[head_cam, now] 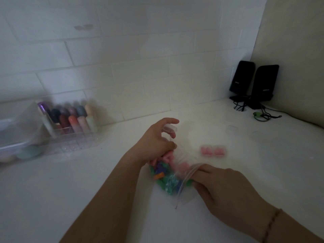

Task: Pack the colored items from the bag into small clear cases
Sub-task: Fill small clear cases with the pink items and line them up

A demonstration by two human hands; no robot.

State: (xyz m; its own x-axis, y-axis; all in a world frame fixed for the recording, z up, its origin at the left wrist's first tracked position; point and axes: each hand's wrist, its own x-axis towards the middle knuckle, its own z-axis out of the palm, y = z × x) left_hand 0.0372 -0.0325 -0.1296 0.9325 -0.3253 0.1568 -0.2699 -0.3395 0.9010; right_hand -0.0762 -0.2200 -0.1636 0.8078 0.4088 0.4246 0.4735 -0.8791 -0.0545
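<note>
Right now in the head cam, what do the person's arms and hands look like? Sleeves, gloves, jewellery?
Both forearms are bare up to the frame edge, with no sleeves in view. The left hand and right hand are ungloved. No rings show on the visible fingers. The only item worn is a thin dark beaded bracelet around the right wrist. No watch or markings visible.

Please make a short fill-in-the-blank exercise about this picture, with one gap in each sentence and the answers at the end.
1. The right hand reaches into the mouth of the clear plastic ____ of colored items.
2. The left hand holds a small clear ____ between its fingers.
3. The filled case lying beyond the bag holds items of ____ color.
4. Two black ____ stand in the far right corner of the counter.

Answers: bag; case; pink; speakers
</note>
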